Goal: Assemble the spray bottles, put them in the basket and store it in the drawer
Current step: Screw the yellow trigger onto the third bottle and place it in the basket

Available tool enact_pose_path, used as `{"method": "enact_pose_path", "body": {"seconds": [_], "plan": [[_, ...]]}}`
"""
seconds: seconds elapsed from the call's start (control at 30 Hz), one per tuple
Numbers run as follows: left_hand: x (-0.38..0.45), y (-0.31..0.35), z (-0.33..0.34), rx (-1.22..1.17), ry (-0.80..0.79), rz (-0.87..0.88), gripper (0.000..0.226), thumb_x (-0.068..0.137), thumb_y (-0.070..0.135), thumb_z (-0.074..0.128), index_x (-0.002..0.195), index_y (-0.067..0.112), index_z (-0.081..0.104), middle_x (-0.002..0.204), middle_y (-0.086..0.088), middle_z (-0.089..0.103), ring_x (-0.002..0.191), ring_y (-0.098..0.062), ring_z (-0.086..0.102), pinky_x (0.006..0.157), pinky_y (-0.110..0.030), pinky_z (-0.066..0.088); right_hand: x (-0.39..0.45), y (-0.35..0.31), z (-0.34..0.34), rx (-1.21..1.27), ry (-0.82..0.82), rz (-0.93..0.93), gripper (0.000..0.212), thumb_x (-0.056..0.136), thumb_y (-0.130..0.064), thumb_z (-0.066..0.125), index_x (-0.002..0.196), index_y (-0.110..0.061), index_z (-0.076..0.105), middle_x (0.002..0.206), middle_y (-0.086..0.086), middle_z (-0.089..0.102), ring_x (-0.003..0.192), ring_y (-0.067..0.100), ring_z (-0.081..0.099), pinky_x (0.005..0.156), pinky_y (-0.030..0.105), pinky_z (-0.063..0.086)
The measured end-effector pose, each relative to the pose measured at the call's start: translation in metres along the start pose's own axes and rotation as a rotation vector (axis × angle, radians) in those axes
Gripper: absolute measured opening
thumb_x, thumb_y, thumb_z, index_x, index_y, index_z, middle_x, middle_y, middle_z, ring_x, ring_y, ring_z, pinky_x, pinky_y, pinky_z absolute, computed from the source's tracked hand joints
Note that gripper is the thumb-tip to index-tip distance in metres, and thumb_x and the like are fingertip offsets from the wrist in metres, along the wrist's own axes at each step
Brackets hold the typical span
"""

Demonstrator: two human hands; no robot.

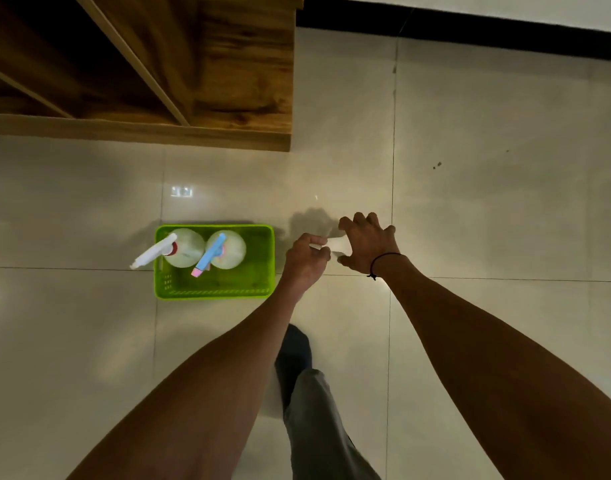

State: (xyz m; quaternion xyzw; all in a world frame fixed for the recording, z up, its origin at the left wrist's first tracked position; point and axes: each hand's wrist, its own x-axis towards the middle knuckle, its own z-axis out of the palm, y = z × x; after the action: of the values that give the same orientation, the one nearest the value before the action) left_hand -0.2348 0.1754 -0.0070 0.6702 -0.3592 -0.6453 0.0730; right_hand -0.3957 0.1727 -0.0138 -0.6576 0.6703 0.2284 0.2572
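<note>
Head view, looking down at a tiled floor. Green basket sits on the floor at about 9 o'clock from the hands, long axis running 9-to-3. Two spray bottles stand upright in its far half: white-trigger bottle at the 9 o'clock end, its nozzle pointing toward 8 o'clock and overhanging the basket rim; blue-trigger bottle just beside it, its trigger head lying along the 1-to-7 o'clock line with the pink nozzle tip at 7. Both appear assembled. Just to the basket's 3 o'clock, both hands work over a pale third bottle, mostly hidden and washed out against the tile; its orientation cannot be read. Left hand: grip curled, fingertips pinching a small pale part of that bottle. Right hand: fingers spread wide, arched over the bottle; whether they touch it cannot be told. Wooden cabinet stands at 11 o'clock, well apart from the basket; no drawer identifiable as such. Judgement: bottles look like light, stiff, smooth plastic, top-heavy at the trigger; best gripped round the body or neck, not the nozzle. The loaded basket likely flexes; lift by both short ends.
</note>
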Motion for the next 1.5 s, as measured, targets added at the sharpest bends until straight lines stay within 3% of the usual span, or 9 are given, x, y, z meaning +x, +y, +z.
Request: {"method": "enact_pose_path", "body": {"seconds": [0.23,0.33,0.4,0.5,0.63,0.77,1.0,1.37,1.5], "plan": [[0.041,-0.023,0.024,0.009,-0.007,-0.018,0.018,0.091,0.022,0.066,0.106,0.030,0.067,0.107,-0.010,0.079,0.108,-0.030,0.074,0.099,-0.050,0.060,0.028,0.022,0.062,0.027,-0.040,0.091,0.087,0.078,-0.029,0.082,0.151,-0.029,0.033,0.147,0.008,0.032,0.139,0.038,0.032,0.085,0.057,0.058],[0.053,-0.036,0.025,0.013,-0.006,-0.026,0.014,0.090,0.022,0.064,0.096,0.034,0.066,0.102,-0.004,0.075,0.106,-0.029,0.074,0.098,-0.050,0.061,0.035,0.027,0.082,0.138,-0.020,0.134,0.089,0.079,-0.033,0.085,0.152,-0.028,0.035,0.144,0.009,0.036,0.137,0.039,0.035,0.080,0.052,0.061],[0.051,-0.040,0.021,0.014,0.011,-0.040,0.013,0.093,0.024,0.065,0.104,0.032,0.068,0.100,-0.001,0.070,0.107,-0.027,0.072,0.097,-0.050,0.061,0.028,0.025,0.084,0.281,0.002,0.185,0.090,0.075,-0.039,0.087,0.150,-0.028,0.038,0.138,0.008,0.040,0.131,0.037,0.039,0.078,0.052,0.060],[0.029,-0.030,0.011,-0.002,0.031,-0.078,0.034,0.096,0.031,0.070,0.128,0.021,0.064,0.110,-0.008,0.068,0.098,-0.024,0.068,0.093,-0.049,0.063,0.002,0.013,0.068,0.404,0.050,0.192,0.087,0.070,-0.045,0.088,0.143,-0.027,0.044,0.132,0.007,0.047,0.124,0.034,0.045,0.080,0.052,0.060],[-0.026,0.018,-0.011,-0.045,-0.008,-0.183,0.053,0.096,0.044,0.071,0.140,0.022,0.054,0.108,0.003,0.061,0.108,-0.019,0.062,0.087,-0.043,0.064,-0.043,-0.017,0.014,0.559,0.084,0.172,0.083,0.067,-0.048,0.088,0.138,-0.028,0.049,0.126,0.005,0.052,0.118,0.031,0.049,0.080,0.049,0.059],[-0.086,0.067,-0.045,-0.080,-0.022,-0.203,0.059,0.096,0.049,0.070,0.143,0.021,0.051,0.134,-0.003,0.063,0.123,-0.022,0.064,0.095,-0.046,0.062,-0.086,-0.059,-0.058,0.663,0.130,0.102,0.076,0.068,-0.050,0.084,0.133,-0.030,0.050,0.121,0.002,0.053,0.111,0.027,0.050,0.073,0.045,0.058],[-0.174,0.118,-0.153,-0.291,0.001,-0.126,0.057,0.089,0.053,0.077,0.134,0.032,0.049,0.131,0.004,0.067,0.111,-0.020,0.074,0.078,-0.049,0.068,-0.122,-0.154,-0.175,0.744,0.170,-0.051,0.068,0.074,-0.039,0.079,0.134,-0.029,0.050,0.123,0.001,0.052,0.111,0.030,0.051,0.076,0.049,0.057],[-0.192,0.166,-0.369,-0.307,0.177,0.033,0.066,0.088,0.042,0.082,0.140,0.028,0.044,0.126,-0.007,0.063,0.108,-0.025,0.073,0.079,-0.049,0.068,-0.074,-0.338,-0.311,0.738,0.251,-0.249,0.071,0.077,-0.040,0.078,0.138,-0.031,0.044,0.130,0.001,0.051,0.119,0.030,0.050,0.080,0.048,0.056],[-0.186,0.185,-0.439,-0.234,0.183,0.125,0.080,0.077,0.038,0.089,0.141,0.026,0.042,0.129,-0.006,0.062,0.108,-0.026,0.073,0.085,-0.055,0.065,-0.054,-0.389,-0.355,0.762,0.281,-0.300,0.079,0.072,-0.051,0.081,0.137,-0.025,0.046,0.131,0.000,0.052,0.116,0.028,0.052,0.082,0.042,0.053]]}}
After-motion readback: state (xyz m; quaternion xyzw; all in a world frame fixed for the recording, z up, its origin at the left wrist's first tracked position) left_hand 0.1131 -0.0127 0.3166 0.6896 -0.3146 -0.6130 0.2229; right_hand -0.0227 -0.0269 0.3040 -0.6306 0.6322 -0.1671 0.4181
